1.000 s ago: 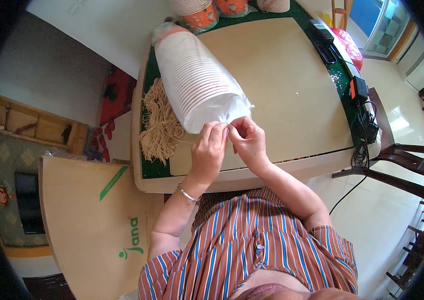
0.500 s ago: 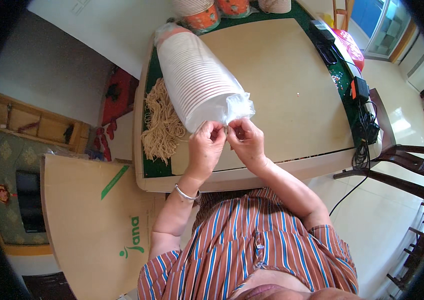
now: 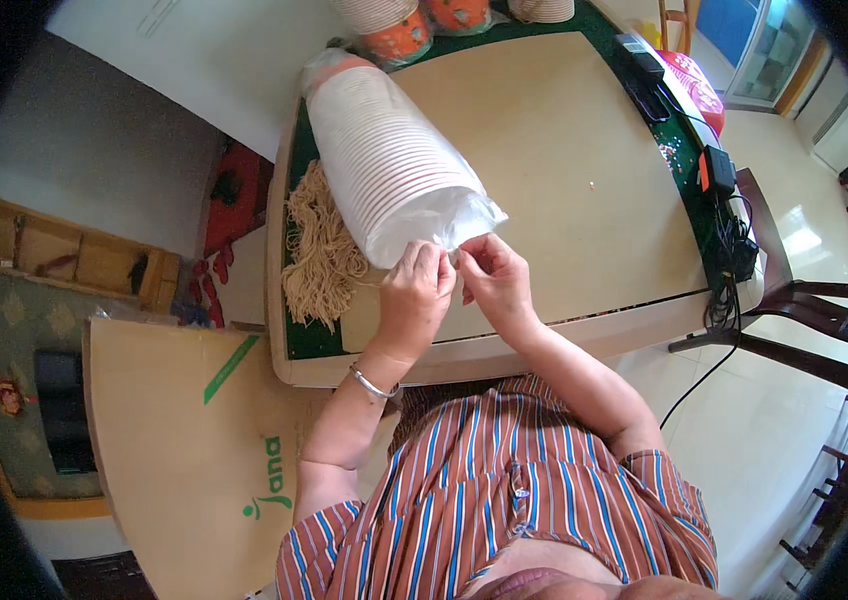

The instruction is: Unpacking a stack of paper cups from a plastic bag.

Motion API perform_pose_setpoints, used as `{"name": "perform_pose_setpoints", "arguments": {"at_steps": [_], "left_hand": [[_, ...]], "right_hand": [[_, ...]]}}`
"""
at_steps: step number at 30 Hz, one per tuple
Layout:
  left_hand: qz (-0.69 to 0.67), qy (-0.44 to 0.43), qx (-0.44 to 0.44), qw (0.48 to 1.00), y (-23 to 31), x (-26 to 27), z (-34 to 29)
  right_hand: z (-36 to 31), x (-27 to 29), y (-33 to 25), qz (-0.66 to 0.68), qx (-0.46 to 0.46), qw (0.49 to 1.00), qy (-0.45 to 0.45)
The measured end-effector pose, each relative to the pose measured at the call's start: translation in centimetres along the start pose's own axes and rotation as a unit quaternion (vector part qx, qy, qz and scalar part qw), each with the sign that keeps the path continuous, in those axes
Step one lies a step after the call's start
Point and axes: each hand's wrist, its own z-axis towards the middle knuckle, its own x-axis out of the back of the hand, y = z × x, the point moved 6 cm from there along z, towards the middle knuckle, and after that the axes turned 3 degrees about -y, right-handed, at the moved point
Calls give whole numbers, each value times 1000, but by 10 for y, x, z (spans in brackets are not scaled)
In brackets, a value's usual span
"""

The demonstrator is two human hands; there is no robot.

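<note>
Clear plastic wrapped the nested stack of white tubs (image 3: 394,165), which lay on its side at a slant across the left part of the surface (image 3: 594,130), rims toward the person. The near end of the plastic bag (image 3: 477,212) was bunched just beyond the fingers. The left hand (image 3: 414,292) and the right hand (image 3: 497,287) were both narrow, thumbs and fingertips pinched on the gathered film just beside each other; whether a strand also ran between them was too small to tell. A bundle of beige cord (image 3: 320,250) lay just left of the stack.

Done well, this close work probably called for one hand to keep the folds tight while the other worked right next to it, with the gather held close to the foremost rim so little slack remained. Pulling gently mattered too, since thin film could tear and the stack could roll.

Compared with half a second earlier, the loose end of the bag, which had puffed up in a white tuft, sat flatter across the mouth of the stack, and the left fingers looked more folded over. The cord lay much as before.
</note>
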Motion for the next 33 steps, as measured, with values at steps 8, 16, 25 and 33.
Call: {"name": "perform_pose_setpoints", "arguments": {"at_steps": [8,16,25,33], "left_hand": [[40,-34,-39,998,6,-3,-2],[45,-7,-64,997,-3,-4,-7],[31,13,-97,995,-3,-3,-11],[-14,16,-31,999,3,2,-12]], "right_hand": [[0,4,-34,-273,226,934,47],[9,5,-18,87,-149,980,-101],[16,7,-7,112,-212,959,-150],[7,-1,-9,236,-179,951,-89]]}}
